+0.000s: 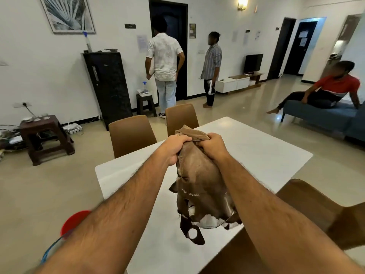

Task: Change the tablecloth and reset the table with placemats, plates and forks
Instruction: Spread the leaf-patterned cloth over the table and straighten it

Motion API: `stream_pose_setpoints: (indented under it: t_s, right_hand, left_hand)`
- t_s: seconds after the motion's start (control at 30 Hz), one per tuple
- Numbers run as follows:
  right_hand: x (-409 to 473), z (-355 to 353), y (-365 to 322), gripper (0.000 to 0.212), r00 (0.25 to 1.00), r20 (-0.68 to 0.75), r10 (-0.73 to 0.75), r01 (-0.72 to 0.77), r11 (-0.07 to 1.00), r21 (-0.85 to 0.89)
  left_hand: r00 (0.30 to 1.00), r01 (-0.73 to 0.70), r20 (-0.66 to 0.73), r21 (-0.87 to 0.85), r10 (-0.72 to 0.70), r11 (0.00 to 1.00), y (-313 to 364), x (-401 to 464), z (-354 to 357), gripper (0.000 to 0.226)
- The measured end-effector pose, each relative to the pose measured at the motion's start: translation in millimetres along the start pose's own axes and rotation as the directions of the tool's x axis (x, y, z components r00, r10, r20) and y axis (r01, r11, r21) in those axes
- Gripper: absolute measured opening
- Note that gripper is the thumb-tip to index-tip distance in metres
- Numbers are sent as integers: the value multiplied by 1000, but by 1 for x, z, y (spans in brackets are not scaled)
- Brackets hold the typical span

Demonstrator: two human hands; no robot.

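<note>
At frame centre, fingers of the left hand [176,147] and right hand [212,144] curl tight round a bunched brown tablecloth [199,180] hanging above the bare white desk [266,155]; brown chairs [131,135] beyond, black fridge [107,86] upper left, blue sofa [325,115] right.
</note>
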State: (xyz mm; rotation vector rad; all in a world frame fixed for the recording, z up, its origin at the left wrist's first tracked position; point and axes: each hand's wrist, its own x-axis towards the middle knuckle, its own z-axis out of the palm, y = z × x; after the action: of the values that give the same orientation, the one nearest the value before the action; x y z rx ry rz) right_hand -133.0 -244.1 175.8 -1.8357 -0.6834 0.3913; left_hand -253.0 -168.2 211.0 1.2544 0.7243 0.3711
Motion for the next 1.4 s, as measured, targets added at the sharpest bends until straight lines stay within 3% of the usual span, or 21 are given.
stream_pose_setpoints:
  t_s: [0.13, 0.23, 0.37, 0.47, 0.6, 0.73, 0.83, 0.97, 1.07, 1.13, 1.3, 1.33, 1.4]
  right_hand:
    - [34, 30, 1, 22, 996, -58, 61, -67, 993, -99]
    - [52, 40, 9, 24, 991, -88, 102, -111, 989, -100]
    - [70, 45, 17, 22, 985, -119, 125, -140, 981, -133]
    - [80, 51, 25, 24, 981, -102, 165, -179, 972, -151]
    - [91, 55, 31, 25, 981, -71, 178, -189, 961, -202]
    - [102, 55, 37, 13, 981, -46, 190, -195, 967, -165]
    - [106, 52, 36, 12, 981, 17, 193, -190, 977, -98]
    - [106, 48, 25, 19, 988, 116, 103, -96, 993, -62]
    - [101, 49, 19, 22, 998, 46, 30, -29, 999, -18]
    - [92, 49, 19, 36, 998, -23, -56, 54, 996, -74]
    - [75, 63, 24, 89, 980, 127, -154, 178, 963, -205]
    - [76, 68, 24, 85, 981, 119, -150, 176, 953, -249]
    - [83, 75, 23, 48, 989, 45, -140, 147, 939, -311]
  left_hand:
    - [997, 2, 82, 35, -5, 999, 17, 40, -23, 6]
    - [978, -2, 207, 69, -12, 998, 16, 64, -33, 15]
    - [960, 12, 272, 183, -63, 983, 9, 85, -43, 29]
    - [980, -9, 194, 287, -49, 958, 3, 103, -47, 55]
    - [993, -81, 100, 237, 59, 968, 6, 121, -50, 39]
    - [994, -102, 51, 156, 95, 983, 7, 138, -51, 39]
    - [993, -120, 43, 195, 114, 974, 6, 145, -46, 41]
    - [990, -128, -31, 214, 137, 969, 7, 155, -41, 52]
    - [988, -106, -90, 187, 125, 976, 13, 161, -39, 49]
    - [985, -104, -127, 105, 117, 989, 18, 165, -39, 41]
    - [983, -97, -157, -4, 95, 995, 33, 163, -27, 15]
    - [985, -82, -155, -20, 78, 996, 37, 161, -25, 13]
    - [986, -67, -157, -27, 61, 997, 40, 159, -24, 14]
